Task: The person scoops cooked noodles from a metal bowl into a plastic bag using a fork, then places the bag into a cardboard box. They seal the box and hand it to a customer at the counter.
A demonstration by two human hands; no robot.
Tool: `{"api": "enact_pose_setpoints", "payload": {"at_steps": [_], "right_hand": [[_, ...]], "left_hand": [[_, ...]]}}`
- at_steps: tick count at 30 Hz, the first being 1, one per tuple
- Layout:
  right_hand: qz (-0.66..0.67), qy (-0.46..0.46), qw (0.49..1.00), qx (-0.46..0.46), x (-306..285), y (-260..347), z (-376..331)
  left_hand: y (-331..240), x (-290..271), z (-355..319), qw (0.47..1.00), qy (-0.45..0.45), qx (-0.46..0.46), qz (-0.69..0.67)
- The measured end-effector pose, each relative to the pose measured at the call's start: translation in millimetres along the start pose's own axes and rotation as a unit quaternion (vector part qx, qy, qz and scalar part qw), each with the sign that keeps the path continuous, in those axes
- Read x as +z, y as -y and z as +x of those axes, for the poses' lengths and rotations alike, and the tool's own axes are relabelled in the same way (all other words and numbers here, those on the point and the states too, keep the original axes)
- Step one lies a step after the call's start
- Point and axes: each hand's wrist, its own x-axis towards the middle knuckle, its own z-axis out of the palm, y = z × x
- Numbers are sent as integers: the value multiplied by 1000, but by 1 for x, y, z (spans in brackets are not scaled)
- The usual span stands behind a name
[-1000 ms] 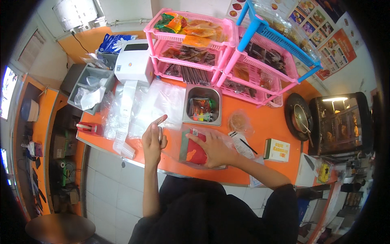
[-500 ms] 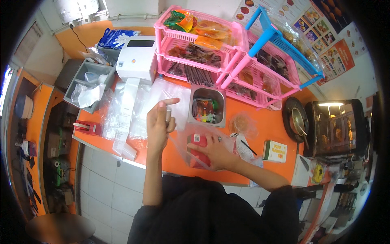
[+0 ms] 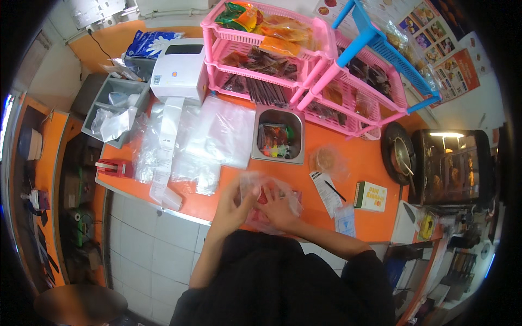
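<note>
A clear plastic bag (image 3: 291,200) with a red box (image 3: 263,196) in it lies at the table's front edge. My left hand (image 3: 231,209) is at the bag's left side, thumb raised, its fingers closed on the thin plastic; motion smears the fingertips. My right hand (image 3: 278,211) lies on the bagged red box with its fingers spread. The plastic and both hands cover much of the box.
Flat plastic bags (image 3: 223,133) and a label printer (image 3: 179,70) stand left. A steel tub (image 3: 279,159) holds sachets. Pink racks (image 3: 261,81) line the back. Right are a slip with a pen (image 3: 326,193), a small carton (image 3: 371,196) and a glass-fronted warmer (image 3: 454,168).
My left hand has come down from over the flat bags to the plastic round the red box. My right hand has drawn the bagged box slightly left and nearer.
</note>
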Motion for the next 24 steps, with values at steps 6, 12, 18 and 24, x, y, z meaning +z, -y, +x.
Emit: {"api": "enact_pose_setpoints", "payload": {"at_steps": [6,12,18,24], "right_hand": [[134,94,986,-8,-60,-14,-11],[230,253,934,99,-165,-50,-105],[86,175,918,344,-164,-216,-216],[-95,120,965,215,20,-324,-256]], "left_hand": [[-4,8,-22,996,61,58,8],[-7,9,3,992,-87,32,86],[-10,26,-8,985,-107,19,137],[-14,23,-15,951,-161,52,260]]}}
